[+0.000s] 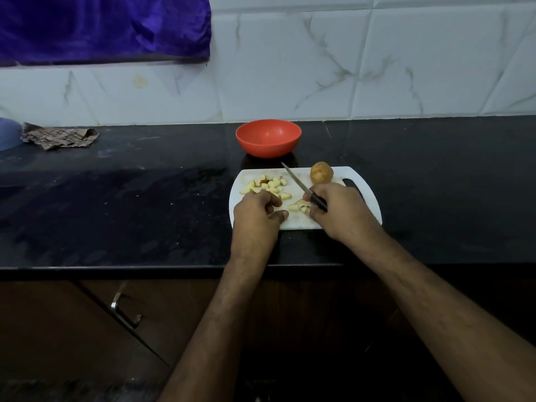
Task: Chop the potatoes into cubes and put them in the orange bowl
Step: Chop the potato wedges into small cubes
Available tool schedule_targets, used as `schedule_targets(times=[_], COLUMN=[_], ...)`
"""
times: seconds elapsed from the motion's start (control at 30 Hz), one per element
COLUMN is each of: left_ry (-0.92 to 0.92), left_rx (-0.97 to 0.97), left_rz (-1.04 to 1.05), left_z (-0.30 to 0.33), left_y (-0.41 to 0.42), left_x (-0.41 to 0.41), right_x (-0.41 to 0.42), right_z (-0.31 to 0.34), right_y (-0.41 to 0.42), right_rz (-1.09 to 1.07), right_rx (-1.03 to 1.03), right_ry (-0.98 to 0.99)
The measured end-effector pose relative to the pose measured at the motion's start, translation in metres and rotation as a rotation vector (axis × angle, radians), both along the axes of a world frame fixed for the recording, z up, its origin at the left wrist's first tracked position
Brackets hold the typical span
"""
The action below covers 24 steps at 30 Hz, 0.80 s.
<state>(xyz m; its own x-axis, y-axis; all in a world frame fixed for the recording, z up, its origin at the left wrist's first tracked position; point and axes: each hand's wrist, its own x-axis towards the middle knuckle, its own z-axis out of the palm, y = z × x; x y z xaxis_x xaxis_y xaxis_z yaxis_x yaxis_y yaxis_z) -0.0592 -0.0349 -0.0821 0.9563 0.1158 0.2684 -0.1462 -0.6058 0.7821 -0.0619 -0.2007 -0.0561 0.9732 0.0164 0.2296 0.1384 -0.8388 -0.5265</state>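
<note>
Potato cubes point(269, 185) heaped on white plastic chopping board point(365, 198), whole brown potato point(321, 172) at its far edge, right hand point(340, 213) gripping black-handled knife point(301, 187), left hand point(256, 216) loosely curled beside cubes, round orange bowl point(268, 137) behind board.

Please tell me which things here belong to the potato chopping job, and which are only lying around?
For the job: knife in right hand, left hand, cubes, whole potato, board, orange bowl.

Lying about: cloth, blue bowl, purple fabric.
</note>
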Motion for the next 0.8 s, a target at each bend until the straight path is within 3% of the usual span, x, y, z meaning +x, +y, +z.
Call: schedule_targets(times=[0.3,0.57,0.8], left_ry=[-0.068,-0.059,-0.076], left_rx=[0.271,0.081,0.087], left_rz=[0.052,0.066,-0.009], left_z=[0.012,0.008,0.008], left_y=[0.006,0.008,0.005], left_x=[0.015,0.022,0.015], right_x=[0.026,0.027,0.03], right_z=[-0.007,-0.007,-0.011], right_y=[0.039,0.01,-0.003], right_rz=[0.067,-0.001,-0.012], right_rx=[0.077,0.16,0.074], right_ry=[-0.087,-0.244,-0.097])
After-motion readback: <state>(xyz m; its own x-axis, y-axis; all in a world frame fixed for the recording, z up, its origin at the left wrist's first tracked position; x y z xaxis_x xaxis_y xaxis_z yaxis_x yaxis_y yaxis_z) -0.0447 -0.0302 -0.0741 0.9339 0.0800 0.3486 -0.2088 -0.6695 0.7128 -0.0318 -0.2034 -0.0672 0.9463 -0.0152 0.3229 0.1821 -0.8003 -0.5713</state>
